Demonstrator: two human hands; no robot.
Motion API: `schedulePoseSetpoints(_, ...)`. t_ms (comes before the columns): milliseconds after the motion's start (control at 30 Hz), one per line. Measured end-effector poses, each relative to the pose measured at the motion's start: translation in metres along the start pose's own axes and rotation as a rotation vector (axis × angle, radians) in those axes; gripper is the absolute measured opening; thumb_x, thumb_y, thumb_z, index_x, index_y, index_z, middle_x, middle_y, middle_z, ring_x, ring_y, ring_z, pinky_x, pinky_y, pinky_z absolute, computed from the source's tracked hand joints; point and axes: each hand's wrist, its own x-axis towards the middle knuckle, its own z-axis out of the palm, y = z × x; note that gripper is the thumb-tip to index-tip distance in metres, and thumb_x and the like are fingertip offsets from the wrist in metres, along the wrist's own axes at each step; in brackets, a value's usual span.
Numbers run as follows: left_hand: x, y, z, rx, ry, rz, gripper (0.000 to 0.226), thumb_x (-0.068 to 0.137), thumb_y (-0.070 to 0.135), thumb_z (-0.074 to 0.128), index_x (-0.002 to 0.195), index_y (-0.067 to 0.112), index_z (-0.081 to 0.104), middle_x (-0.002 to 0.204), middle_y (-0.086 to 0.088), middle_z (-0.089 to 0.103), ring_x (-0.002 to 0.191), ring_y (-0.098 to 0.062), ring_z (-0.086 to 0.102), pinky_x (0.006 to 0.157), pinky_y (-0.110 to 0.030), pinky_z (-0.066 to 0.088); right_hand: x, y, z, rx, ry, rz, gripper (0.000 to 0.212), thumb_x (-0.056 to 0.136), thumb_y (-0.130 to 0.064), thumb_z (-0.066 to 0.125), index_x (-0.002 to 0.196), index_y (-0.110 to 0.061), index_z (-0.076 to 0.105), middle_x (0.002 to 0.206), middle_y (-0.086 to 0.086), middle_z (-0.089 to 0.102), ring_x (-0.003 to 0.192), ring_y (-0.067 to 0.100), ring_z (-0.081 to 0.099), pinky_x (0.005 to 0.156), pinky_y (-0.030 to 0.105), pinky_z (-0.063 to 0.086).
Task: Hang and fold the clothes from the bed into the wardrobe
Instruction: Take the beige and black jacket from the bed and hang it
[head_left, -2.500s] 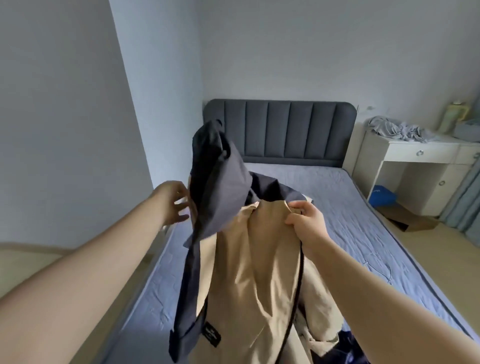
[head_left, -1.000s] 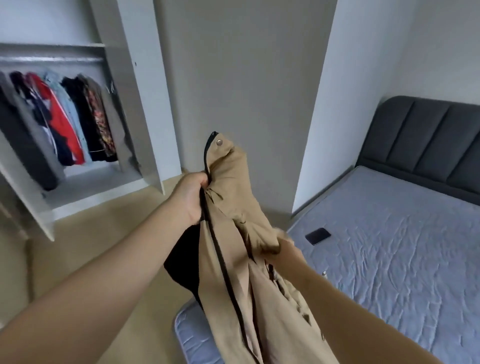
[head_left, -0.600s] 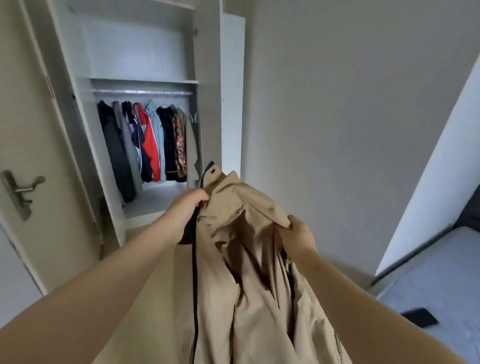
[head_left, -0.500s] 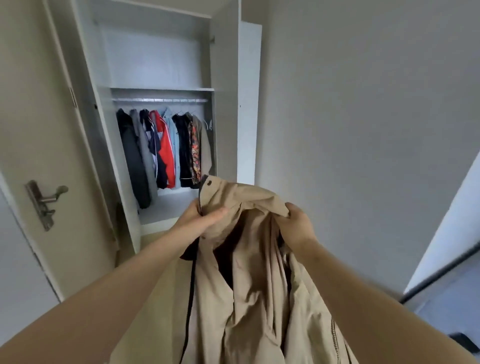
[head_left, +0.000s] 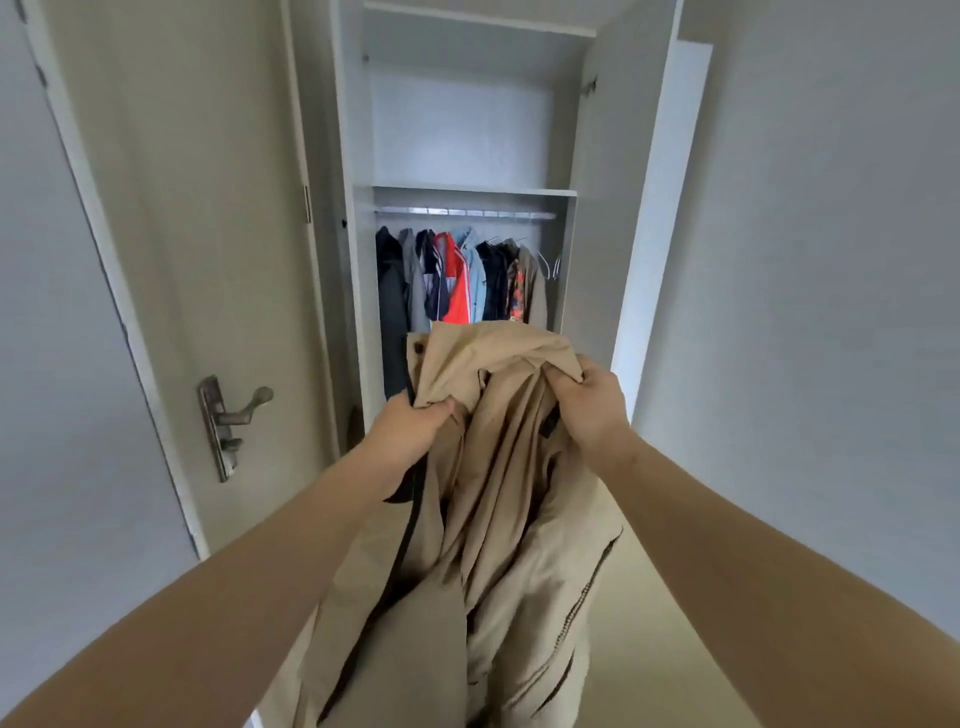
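Beige jacket hangs in mid-air in front of the open wardrobe, well short of it, held up near the collar. Left hand has its fingers curled round a bunch of fabric by the dark zip edge; right hand pinches a fold on the collar's other side. The jacket is crumpled, its front twisted, and its lower part drops out of view (can't tell if it reaches the floor). No hanger shows in it. Likely risks: both hands are occupied, so taking one of the bare hangers at the right end of the rail means letting go on one side, and the loose cloth could slide out of a single pinch. Hung clothes crowd the rail and only the right end looks free; pushing in there could knock a neighbour off. Twisted fabric may sit crooked on a hanger.
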Motion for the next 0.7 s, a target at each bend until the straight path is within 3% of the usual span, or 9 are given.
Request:
schedulePoseSetpoints(133, 0.064, -0.014, -0.009, -0.088, 0.057, -0.070, 0.048, 0.086, 0.028, 0.065, 0.130, 0.015, 0.050, 0.103, 0.002, 0.061, 0.082, -0.008, 0.056, 0.073, -0.024, 0.045, 0.065, 0.031, 0.036, 0.002, -0.055, 0.027, 0.018, 0.094, -0.021, 0.051, 0.088, -0.011, 0.064, 0.090, 0.014, 0.064, 0.085, 0.024, 0.056, 0.082, 0.037, 0.048)
schedulePoseSetpoints(233, 0.129, -0.019, -0.003, -0.086, 0.032, -0.096, 0.060, 0.079, 0.033, 0.072, 0.131, 0.015, 0.048, 0.101, 0.003, 0.061, 0.088, -0.013, 0.058, 0.069, -0.024, 0.047, 0.133, 0.057, 0.055, 0.039, -0.085, 0.035, 0.022, 0.094, -0.018, 0.051, 0.091, 0.001, 0.063, 0.095, 0.023, 0.064, 0.086, 0.033, 0.058, 0.083, 0.041, 0.049)
schedulePoseSetpoints(333, 0.203, -0.013, 0.011, -0.082, 0.045, -0.117, 0.070, 0.073, 0.036, 0.076, 0.132, 0.015, 0.045, 0.109, -0.003, 0.060, 0.092, -0.019, 0.058, 0.081, -0.033, 0.049, 0.211, 0.080, 0.067, 0.035, -0.128, 0.056, 0.027, 0.095, -0.021, 0.050, 0.097, 0.003, 0.062, 0.101, 0.024, 0.064, 0.098, 0.038, 0.058, 0.089, 0.044, 0.047)
schedulePoseSetpoints(500, 0.302, -0.014, 0.038, -0.098, 0.136, -0.155, 0.063, 0.082, 0.035, 0.068, 0.135, 0.015, 0.042, 0.125, -0.010, 0.056, 0.110, -0.030, 0.054, 0.100, -0.046, 0.043, 0.312, 0.107, 0.083, -0.003, -0.173, 0.060, 0.027, 0.094, -0.024, 0.050, 0.095, -0.001, 0.064, 0.099, 0.021, 0.065, 0.099, 0.036, 0.058, 0.090, 0.045, 0.046)
schedulePoseSetpoints(700, 0.408, -0.018, 0.060, -0.110, 0.144, -0.136, 0.051, 0.085, 0.031, 0.066, 0.130, 0.017, 0.047, 0.116, -0.008, 0.060, 0.104, -0.028, 0.057, 0.097, -0.044, 0.046, 0.408, 0.135, 0.098, -0.035, -0.188, 0.109, 0.026, 0.095, -0.026, 0.050, 0.096, -0.005, 0.065, 0.097, 0.018, 0.065, 0.095, 0.034, 0.060, 0.090, 0.044, 0.048)
